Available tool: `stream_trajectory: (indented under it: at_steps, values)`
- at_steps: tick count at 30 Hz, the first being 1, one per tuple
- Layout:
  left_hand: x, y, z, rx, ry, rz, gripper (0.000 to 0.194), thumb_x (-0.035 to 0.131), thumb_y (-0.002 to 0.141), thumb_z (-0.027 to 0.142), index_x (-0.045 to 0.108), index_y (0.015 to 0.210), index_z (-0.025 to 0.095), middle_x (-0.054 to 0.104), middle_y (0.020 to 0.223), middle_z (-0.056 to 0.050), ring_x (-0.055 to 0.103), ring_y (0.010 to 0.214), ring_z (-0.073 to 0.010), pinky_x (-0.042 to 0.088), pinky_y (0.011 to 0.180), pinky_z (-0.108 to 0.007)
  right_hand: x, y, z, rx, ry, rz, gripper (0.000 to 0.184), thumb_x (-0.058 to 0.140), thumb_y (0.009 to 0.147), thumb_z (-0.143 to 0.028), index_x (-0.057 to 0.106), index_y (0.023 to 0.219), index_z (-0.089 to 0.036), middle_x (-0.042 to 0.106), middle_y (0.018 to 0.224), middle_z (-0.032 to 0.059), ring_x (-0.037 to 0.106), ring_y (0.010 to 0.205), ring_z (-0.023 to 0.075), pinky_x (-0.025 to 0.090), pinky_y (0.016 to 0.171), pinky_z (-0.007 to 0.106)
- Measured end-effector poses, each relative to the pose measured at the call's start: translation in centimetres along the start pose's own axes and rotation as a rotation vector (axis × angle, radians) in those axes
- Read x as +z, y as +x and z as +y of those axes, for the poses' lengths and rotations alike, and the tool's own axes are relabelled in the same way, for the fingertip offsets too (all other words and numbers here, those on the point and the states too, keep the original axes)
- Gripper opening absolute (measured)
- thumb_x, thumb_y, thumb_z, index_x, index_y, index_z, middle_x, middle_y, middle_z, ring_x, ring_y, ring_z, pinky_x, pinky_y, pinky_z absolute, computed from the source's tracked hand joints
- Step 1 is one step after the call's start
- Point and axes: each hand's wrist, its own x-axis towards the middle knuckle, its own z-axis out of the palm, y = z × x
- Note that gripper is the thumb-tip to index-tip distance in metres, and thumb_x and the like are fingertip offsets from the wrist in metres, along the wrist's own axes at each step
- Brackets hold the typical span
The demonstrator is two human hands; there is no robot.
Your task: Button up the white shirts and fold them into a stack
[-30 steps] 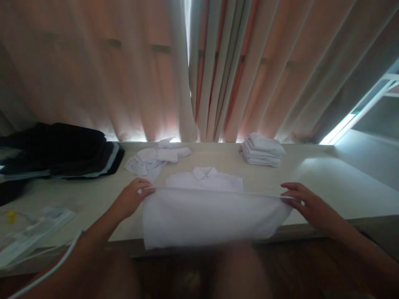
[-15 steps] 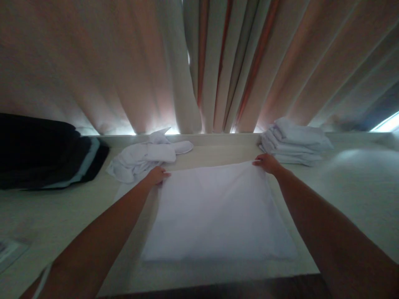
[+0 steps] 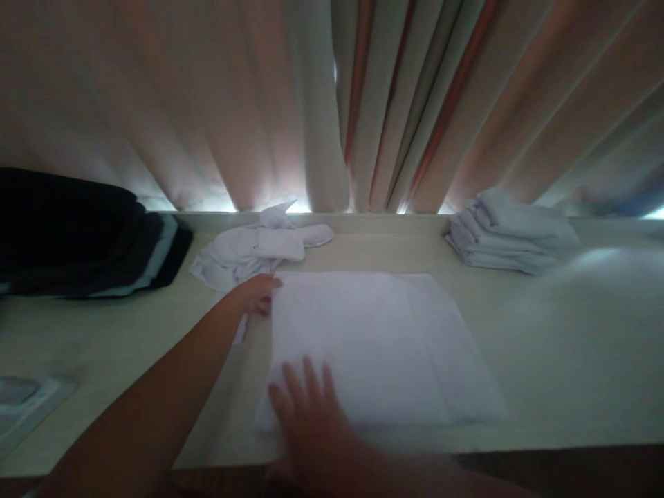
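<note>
A white folded cloth lies spread in a rough rectangle on the pale table, with faint creases. My left hand is at its far left corner, thumb and fingers closed on the edge. Low over the near left part of the cloth, my right hand is spread flat with its fingers apart, slightly blurred. Whether its palm presses on the fabric is hard to tell. Just beyond my left hand lies a crumpled white cloth, its near part hidden behind that hand.
The pale table ends at a near edge above a dark floor. A stack of folded white cloths sits at the back right. Dark folded fabric is piled at left, with a flat clear packet nearer. Curtains hang behind.
My right hand has let go of the cloth's far right corner and come down to its near left part. My left hand stays at the far left corner. The view has shifted slightly.
</note>
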Motion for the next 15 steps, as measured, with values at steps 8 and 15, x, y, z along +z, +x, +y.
stream_trajectory:
  at_steps: [8, 15]
  values:
    - [0.5, -5.4, 0.8, -0.266, -0.175, -0.063, 0.030, 0.062, 0.093, 0.037, 0.062, 0.112, 0.013, 0.066, 0.104, -0.007, 0.066, 0.086, -0.0177, 0.057, 0.075, -0.036, 4.3, 1.9, -0.3, 0.168, 0.028, 0.029, 0.076, 0.050, 0.093, -0.055, 0.030, 0.153, -0.013, 0.030, 0.158, 0.0167, 0.021, 0.148, 0.0382, 0.020, 0.116, 0.067]
    - [1.0, -8.8, 2.1, -0.290, -0.249, -0.091, 0.029, 0.061, 0.093, 0.038, 0.064, 0.107, 0.013, 0.067, 0.099, -0.006, 0.066, 0.082, -0.0168, 0.057, 0.073, -0.035, 5.6, 0.9, -2.6, 0.182, 0.128, 0.114, 0.047, 0.035, 0.102, -0.029, 0.043, 0.146, -0.016, 0.040, 0.154, 0.0122, 0.026, 0.147, 0.0349, 0.016, 0.116, 0.068]
